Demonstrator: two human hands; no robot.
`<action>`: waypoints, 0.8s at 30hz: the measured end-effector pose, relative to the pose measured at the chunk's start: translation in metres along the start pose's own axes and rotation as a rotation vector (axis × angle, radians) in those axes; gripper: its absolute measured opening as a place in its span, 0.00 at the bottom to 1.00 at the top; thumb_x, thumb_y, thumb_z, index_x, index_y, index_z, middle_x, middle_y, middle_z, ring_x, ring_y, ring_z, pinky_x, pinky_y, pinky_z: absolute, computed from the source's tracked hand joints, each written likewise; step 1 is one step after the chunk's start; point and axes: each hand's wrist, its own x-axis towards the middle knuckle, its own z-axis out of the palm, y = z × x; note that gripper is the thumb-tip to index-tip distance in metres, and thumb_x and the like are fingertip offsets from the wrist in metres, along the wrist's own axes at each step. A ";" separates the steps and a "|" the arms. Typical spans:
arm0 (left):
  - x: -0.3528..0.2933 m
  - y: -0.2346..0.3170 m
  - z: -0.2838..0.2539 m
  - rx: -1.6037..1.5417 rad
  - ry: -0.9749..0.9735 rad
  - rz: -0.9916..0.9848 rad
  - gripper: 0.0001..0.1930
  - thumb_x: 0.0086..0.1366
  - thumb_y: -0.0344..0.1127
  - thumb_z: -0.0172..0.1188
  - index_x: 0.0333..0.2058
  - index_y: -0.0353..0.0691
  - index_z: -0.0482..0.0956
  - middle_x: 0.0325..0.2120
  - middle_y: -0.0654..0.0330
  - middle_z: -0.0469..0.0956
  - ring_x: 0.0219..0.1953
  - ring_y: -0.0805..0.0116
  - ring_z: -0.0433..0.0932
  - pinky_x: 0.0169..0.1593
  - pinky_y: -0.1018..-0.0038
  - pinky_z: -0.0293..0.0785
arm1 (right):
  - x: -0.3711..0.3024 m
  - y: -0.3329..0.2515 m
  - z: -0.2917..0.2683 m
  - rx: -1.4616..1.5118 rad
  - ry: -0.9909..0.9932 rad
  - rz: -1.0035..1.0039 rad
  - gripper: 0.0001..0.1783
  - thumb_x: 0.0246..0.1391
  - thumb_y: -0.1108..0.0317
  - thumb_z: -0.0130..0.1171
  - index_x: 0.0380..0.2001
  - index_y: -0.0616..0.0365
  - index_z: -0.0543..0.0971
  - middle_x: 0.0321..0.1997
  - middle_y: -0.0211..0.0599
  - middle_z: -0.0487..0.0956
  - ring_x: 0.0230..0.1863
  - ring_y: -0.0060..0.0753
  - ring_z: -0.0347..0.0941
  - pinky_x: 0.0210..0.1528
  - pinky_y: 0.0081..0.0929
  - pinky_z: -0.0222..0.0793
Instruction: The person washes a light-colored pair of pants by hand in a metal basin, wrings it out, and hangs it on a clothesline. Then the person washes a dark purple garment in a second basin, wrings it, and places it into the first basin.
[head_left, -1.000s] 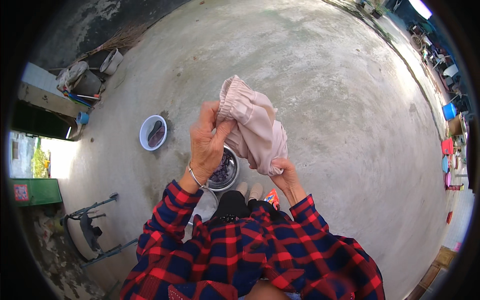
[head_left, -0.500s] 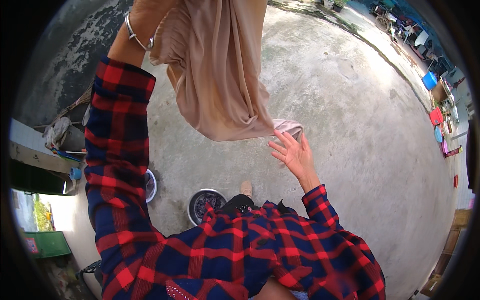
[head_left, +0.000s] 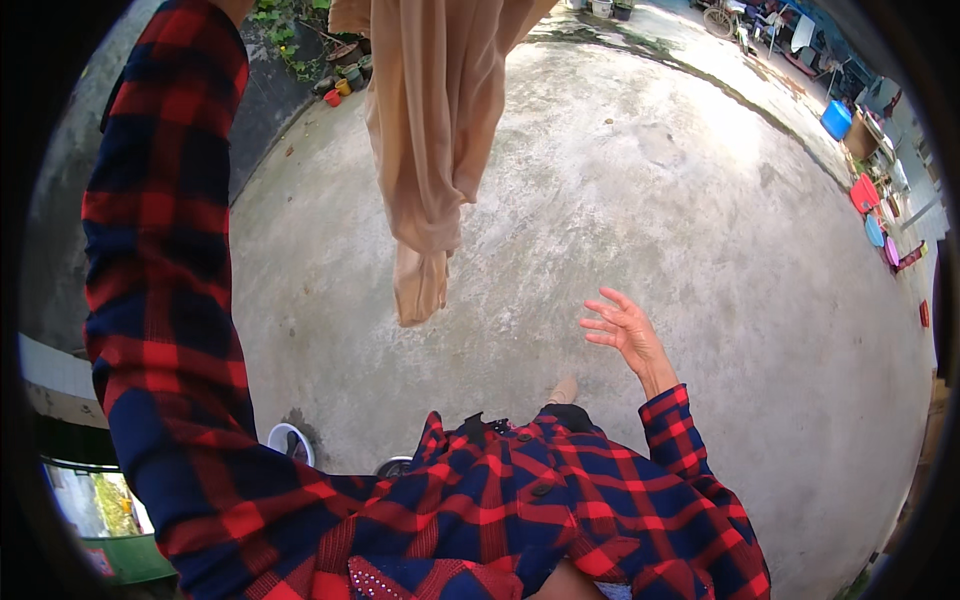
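Note:
A long beige garment [head_left: 430,150] of thin, silky cloth hangs in folds from the top edge of the view, its narrow lower end dangling above the concrete. My left arm [head_left: 165,250], in a red and navy checked sleeve, reaches up past the top left. The left hand is beyond the frame, so its hold on the cloth is hidden. To the right of the garment and apart from it, my right hand [head_left: 627,332] is open, fingers spread and bent a little, with nothing in it.
A white basin [head_left: 290,442] and part of a metal basin [head_left: 395,466] stand on the concrete floor [head_left: 720,300] near my feet. Potted plants [head_left: 345,80] line the dark wall at upper left. A blue bucket [head_left: 836,120] and a red basin [head_left: 864,193] sit along the right side.
My left arm has risen and its hand has left the view. The garment's lower end has come away from my right hand and now hangs straight, further left.

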 end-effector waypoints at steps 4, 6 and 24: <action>0.072 -0.050 0.014 0.074 -0.175 -0.087 0.16 0.64 0.29 0.62 0.50 0.34 0.80 0.39 0.66 0.82 0.41 0.82 0.76 0.47 0.83 0.74 | 0.054 -0.138 -0.019 -0.226 -0.020 -0.152 0.49 0.50 0.59 0.68 0.69 0.62 0.54 0.66 0.56 0.64 0.54 0.44 0.76 0.50 0.38 0.78; 0.100 -0.068 0.028 0.052 -0.178 -0.150 0.16 0.64 0.29 0.62 0.51 0.34 0.80 0.39 0.67 0.82 0.40 0.82 0.76 0.47 0.83 0.74 | 0.090 -0.212 -0.021 -0.264 -0.017 -0.243 0.55 0.44 0.58 0.73 0.70 0.60 0.54 0.69 0.55 0.61 0.60 0.45 0.71 0.55 0.39 0.74; 0.183 -0.417 0.138 -0.197 -0.170 -0.264 0.42 0.50 0.50 0.75 0.60 0.40 0.67 0.44 0.56 0.80 0.48 0.68 0.76 0.54 0.71 0.72 | 0.346 -0.483 -0.080 -0.033 -0.057 -0.933 0.18 0.67 0.63 0.46 0.53 0.60 0.75 0.52 0.35 0.79 0.54 0.26 0.73 0.60 0.29 0.66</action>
